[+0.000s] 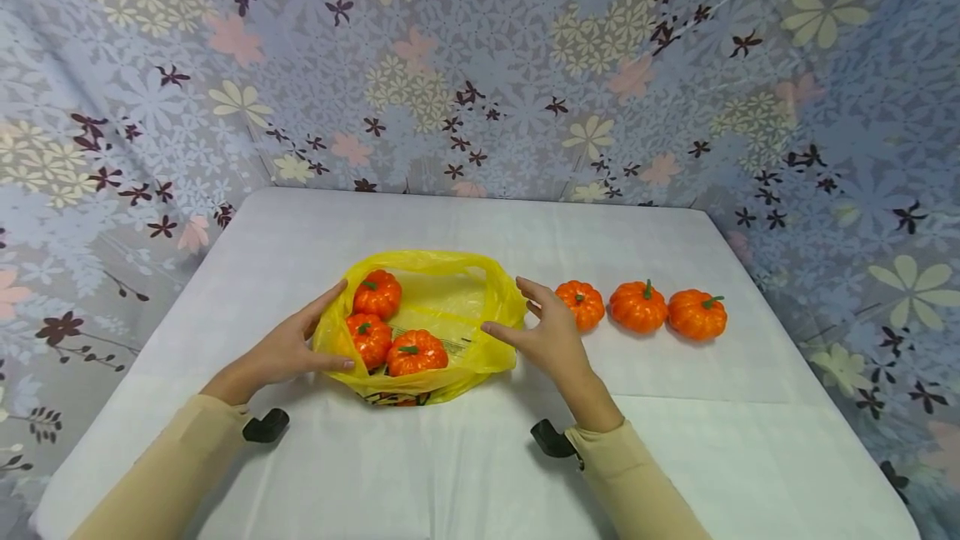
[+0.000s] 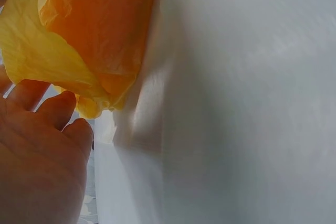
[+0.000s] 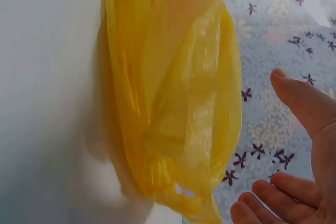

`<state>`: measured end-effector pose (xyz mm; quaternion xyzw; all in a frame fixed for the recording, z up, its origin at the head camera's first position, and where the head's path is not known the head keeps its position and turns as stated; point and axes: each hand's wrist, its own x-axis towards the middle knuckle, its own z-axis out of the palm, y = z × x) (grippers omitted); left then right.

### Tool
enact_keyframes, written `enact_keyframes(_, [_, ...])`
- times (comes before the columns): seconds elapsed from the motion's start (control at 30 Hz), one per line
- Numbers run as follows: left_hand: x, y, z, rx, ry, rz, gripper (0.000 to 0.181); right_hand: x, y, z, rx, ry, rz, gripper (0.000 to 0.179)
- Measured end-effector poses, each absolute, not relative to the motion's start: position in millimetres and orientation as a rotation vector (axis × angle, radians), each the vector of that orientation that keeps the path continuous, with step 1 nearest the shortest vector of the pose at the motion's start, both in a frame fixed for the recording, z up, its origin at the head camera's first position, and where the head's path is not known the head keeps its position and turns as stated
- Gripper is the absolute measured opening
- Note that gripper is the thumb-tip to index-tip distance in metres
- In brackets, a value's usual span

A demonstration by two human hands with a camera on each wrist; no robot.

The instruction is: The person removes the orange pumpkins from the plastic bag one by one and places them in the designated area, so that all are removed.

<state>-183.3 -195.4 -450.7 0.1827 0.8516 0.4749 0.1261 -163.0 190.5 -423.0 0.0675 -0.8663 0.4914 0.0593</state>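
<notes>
A yellow plastic bag (image 1: 450,286) stands with its mouth spread wide at the middle of the table. Three small orange pumpkins with green stems lie inside it: a rear pumpkin (image 1: 378,294), a left pumpkin (image 1: 369,342) and a front pumpkin (image 1: 417,353). My left hand (image 1: 288,348) rests along the bag's left side, fingers and thumb spread; in the left wrist view its fingertips meet the yellow plastic (image 2: 50,61). My right hand (image 1: 551,332) hovers at the bag's right edge, thumb and fingers apart, holding nothing. The right wrist view shows a gap between that hand (image 3: 299,171) and the bag (image 3: 178,103).
To the right of the bag, three more pumpkins sit in a row: a near one (image 1: 581,305) partly behind my right hand, a middle one (image 1: 638,307) and a far-right one (image 1: 697,314). White cloth covers the table (image 1: 750,440). A flowered curtain (image 1: 480,65) hangs behind it.
</notes>
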Motion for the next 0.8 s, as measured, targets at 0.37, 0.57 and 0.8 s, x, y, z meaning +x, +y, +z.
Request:
enact_keyframes(0.37, [-183.7, -193.9, -450.2, 0.526, 2.476, 1.383, 0.115, -165.1, 163.9, -425.7, 0.288, -2.665, 1.577, 0.089])
enact_keyframes(0.57, [-183.7, -194.0, -449.2, 0.518, 2.480, 1.383, 0.115, -165.7, 148.5, -427.6, 0.353, -2.655, 1.674, 0.088])
enact_keyframes(0.8, [-183.3, -195.5, -450.8, 0.502, 2.493, 1.364, 0.115, -163.4, 133.4, -432.8, 0.394, -2.692, 1.723, 0.090])
